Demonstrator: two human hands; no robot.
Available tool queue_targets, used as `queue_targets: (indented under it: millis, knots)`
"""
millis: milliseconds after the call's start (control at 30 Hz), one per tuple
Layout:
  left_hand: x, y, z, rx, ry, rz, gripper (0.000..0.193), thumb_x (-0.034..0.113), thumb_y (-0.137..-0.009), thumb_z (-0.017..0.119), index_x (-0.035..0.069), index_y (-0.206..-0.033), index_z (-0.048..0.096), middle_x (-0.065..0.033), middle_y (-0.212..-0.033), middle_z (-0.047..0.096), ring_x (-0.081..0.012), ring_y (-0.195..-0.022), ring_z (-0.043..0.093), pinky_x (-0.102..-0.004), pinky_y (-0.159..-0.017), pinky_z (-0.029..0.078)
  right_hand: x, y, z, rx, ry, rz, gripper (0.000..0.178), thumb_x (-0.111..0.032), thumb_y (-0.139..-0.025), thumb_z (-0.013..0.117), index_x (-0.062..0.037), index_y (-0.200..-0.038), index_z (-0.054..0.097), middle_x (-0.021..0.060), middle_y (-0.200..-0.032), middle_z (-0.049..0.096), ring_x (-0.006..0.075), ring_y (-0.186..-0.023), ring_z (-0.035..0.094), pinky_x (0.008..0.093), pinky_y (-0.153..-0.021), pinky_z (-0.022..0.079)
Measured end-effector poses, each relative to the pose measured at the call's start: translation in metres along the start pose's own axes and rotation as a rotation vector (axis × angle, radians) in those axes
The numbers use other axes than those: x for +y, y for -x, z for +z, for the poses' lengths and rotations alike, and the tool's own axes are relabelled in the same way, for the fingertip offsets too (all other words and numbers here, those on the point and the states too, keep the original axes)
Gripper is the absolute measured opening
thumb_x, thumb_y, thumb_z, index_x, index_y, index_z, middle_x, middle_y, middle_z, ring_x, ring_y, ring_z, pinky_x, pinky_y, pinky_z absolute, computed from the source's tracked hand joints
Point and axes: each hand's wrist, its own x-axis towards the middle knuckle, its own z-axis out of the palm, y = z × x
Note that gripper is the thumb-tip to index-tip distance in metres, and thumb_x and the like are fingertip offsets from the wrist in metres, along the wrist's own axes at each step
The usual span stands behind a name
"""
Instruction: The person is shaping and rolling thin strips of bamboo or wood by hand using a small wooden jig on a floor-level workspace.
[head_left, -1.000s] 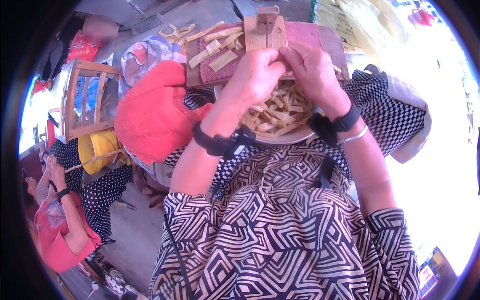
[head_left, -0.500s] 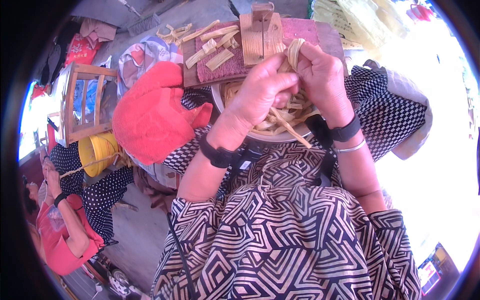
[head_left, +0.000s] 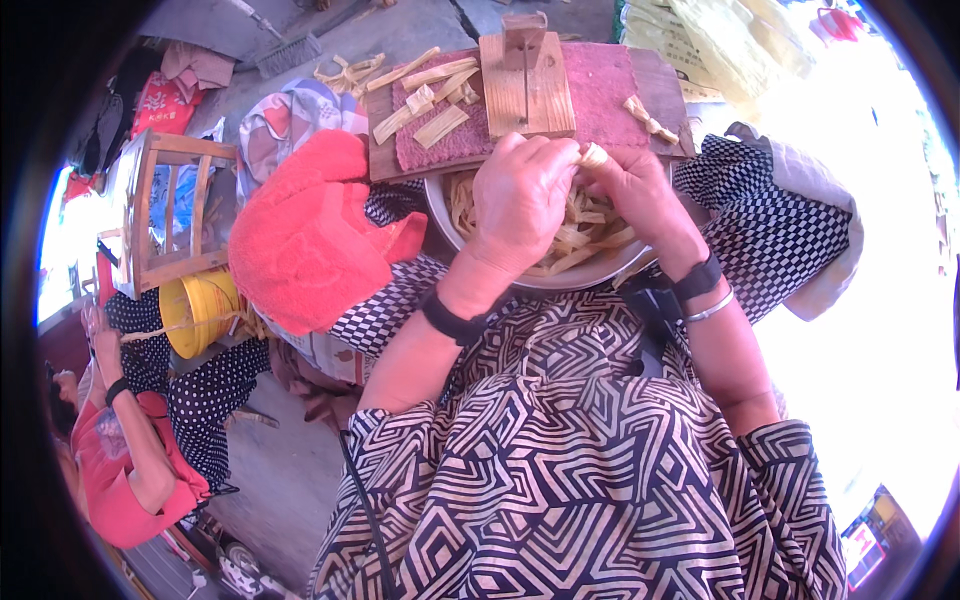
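Note:
My left hand (head_left: 525,195) and my right hand (head_left: 640,200) meet over a white basin (head_left: 436,205), fingers closed. Between their fingertips shows a small folded bit of a pale straw-coloured strip (head_left: 593,157); the rest of it is hidden by the fingers. Many similar flat strips (head_left: 575,235) lie tangled in the basin under my hands. Just beyond the hands is a wooden block with an upright post (head_left: 520,90), standing on a board covered with pink cloth (head_left: 605,85). A knotted strip (head_left: 650,118) rests at the board's right side.
Short strips (head_left: 440,125) lie on the board's left half. A red towel (head_left: 310,230) drapes beside my left arm. Farther left stand a wooden chair frame (head_left: 150,210) and a yellow bucket (head_left: 200,310). Another person (head_left: 135,450) in red holds a long cord-like strand there.
Both hands have come down and nearer to me, off the wooden block. The tall loop of strip has become a small fold, and the end that dangled below the hands no longer hangs there.

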Motion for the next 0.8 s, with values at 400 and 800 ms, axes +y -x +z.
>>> queue_targets:
  millis: [400, 800]
  knots:
    - [0.025, -0.010, 0.008, -0.088, 0.180, -0.322, 0.014, 0.010, -0.090, 0.054, -0.001, -0.096, 0.059, -0.0120, -0.082, 0.064, -0.0209, -0.076, 0.061, -0.0314, -0.069, 0.047, -0.012, 0.011, 0.001, 0.236, -0.160, -0.335, 0.011, -0.002, -0.083, 0.057, 0.0026, -0.088, 0.066, 0.0079, -0.102, 0.061, 0.0131, -0.084, 0.059, 0.0241, -0.077, 0.046]
    - [0.013, 0.036, -0.018, -0.359, 0.909, -0.822, 0.025, 0.020, -0.097, 0.045, 0.001, -0.091, 0.059, 0.0046, -0.063, 0.045, -0.0024, -0.052, 0.032, -0.0173, -0.045, 0.023, -0.003, 0.016, 0.006, 0.493, -0.211, -0.422, 0.006, 0.005, -0.075, 0.066, 0.0024, -0.080, 0.064, 0.0071, -0.100, 0.060, 0.0181, -0.092, 0.056, 0.0287, -0.083, 0.045]
